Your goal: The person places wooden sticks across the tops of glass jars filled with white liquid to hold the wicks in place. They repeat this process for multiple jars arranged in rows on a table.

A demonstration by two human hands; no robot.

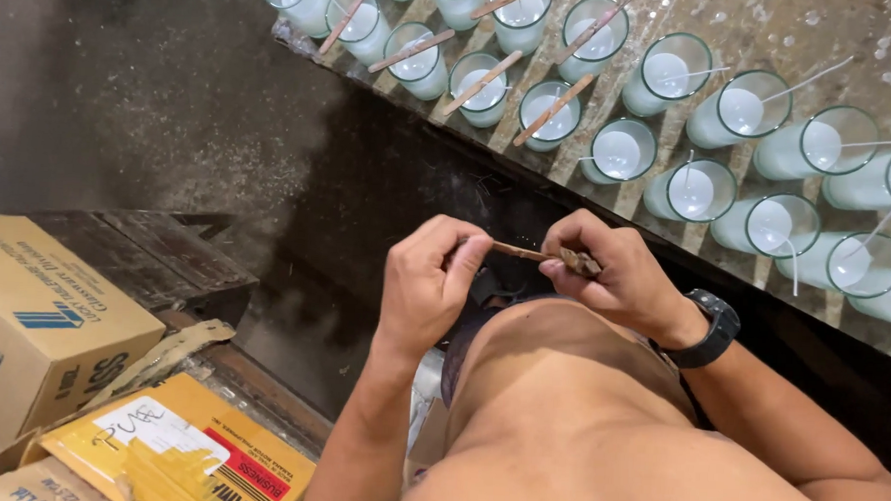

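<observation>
While I look down, both my hands pinch one thin wooden stick just above my lap.

My left hand is curled, its thumb and fingertips pressed together on the stick's near end; my right hand, with a black watch on its wrist, grips the other end, where a darker bundle that I cannot make out sits under my fingers. The stick runs level between the two hands, bridging the small gap. Beyond my hands stands a bench with rows of glasses filled with white wax; some have sticks laid across their rims, others show loose wicks. To my left lie a brown cardboard box and a yellow envelope.
</observation>
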